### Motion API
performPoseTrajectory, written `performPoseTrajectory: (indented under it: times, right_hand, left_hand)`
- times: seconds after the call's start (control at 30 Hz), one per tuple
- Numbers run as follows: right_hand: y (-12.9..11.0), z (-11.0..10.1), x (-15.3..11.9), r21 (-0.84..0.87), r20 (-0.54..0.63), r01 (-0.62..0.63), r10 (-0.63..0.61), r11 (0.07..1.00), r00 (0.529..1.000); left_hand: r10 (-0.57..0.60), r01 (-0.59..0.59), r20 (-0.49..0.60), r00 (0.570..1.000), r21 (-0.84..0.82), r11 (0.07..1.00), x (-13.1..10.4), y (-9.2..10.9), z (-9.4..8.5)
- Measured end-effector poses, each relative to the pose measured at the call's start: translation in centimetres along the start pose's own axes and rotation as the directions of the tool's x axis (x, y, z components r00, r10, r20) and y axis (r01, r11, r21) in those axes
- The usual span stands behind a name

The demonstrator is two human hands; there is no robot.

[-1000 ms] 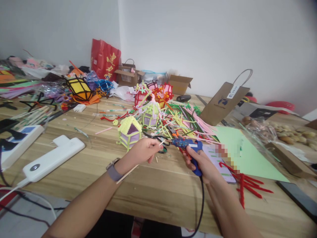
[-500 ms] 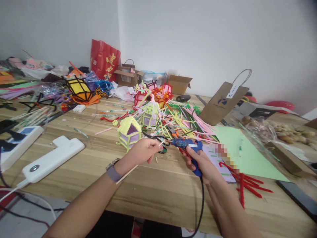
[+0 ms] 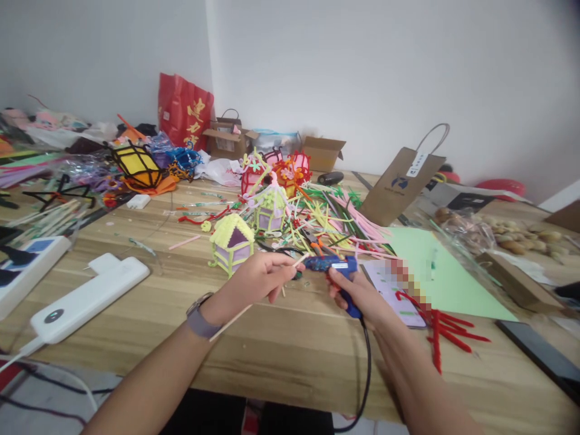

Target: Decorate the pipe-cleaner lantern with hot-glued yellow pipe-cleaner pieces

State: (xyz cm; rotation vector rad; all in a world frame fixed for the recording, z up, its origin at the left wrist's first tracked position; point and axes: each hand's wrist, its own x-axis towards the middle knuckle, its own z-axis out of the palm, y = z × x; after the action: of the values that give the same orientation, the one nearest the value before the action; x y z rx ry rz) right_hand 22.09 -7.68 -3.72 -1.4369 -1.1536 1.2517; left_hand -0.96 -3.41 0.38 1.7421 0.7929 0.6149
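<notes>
Between the fingers of my left hand (image 3: 263, 277) is a thin wooden stick (image 3: 232, 321), which slants under the palm and sticks out on both sides. My right hand (image 3: 357, 293) is wrapped round the handle of a blue glue gun (image 3: 333, 264); its black cord hangs over the table edge. The gun's nozzle is close to the stick's upper tip; whether they touch I cannot tell. Just beyond my left hand stands a small pipe-cleaner house (image 3: 232, 241) with a yellow roof. A green-and-pink pipe-cleaner lantern (image 3: 270, 211) stands behind it.
A heap of coloured pipe cleaners (image 3: 348, 220) lies behind the glue gun, with orange-handled pliers (image 3: 319, 244) near it. White power strips (image 3: 90, 296) are on the left. Right of my hands are red pipe cleaners (image 3: 453, 332), a green sheet (image 3: 446, 275) and a phone (image 3: 539, 356).
The glue gun in my right hand has moved left, bringing its nozzle close to the stick's tip. My left hand still holds the stick. The view has shifted slightly.
</notes>
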Motion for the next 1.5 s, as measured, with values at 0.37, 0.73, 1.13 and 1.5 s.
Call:
performPoseTrajectory:
  times: [0.37,0.73,1.13,1.5]
  right_hand:
    - [0.7,0.9,-0.2,-0.438,0.419,0.033,0.171,0.898,0.892]
    - [-5.7,0.9,4.6,-0.968,-0.042,-0.012,-0.114,0.252,0.993]
    - [-4.7,3.8,12.8,-0.964,-0.158,-0.112,-0.182,0.242,0.970]
    - [-3.6,4.1,0.5,-0.732,-0.074,0.469,-0.742,0.494,0.666]
  left_hand:
    - [0.004,-0.085,-0.252,0.968,-0.311,0.947,0.7,-0.7,-0.1]
    - [-0.050,-0.066,-0.266,0.963,-0.412,0.909,1.4,-1.6,-0.1]
    - [-0.101,-0.043,-0.274,0.956,-0.474,0.880,1.5,-1.5,-0.4]
    - [-0.079,-0.057,-0.273,0.959,-0.455,0.889,1.3,-1.4,0.6]
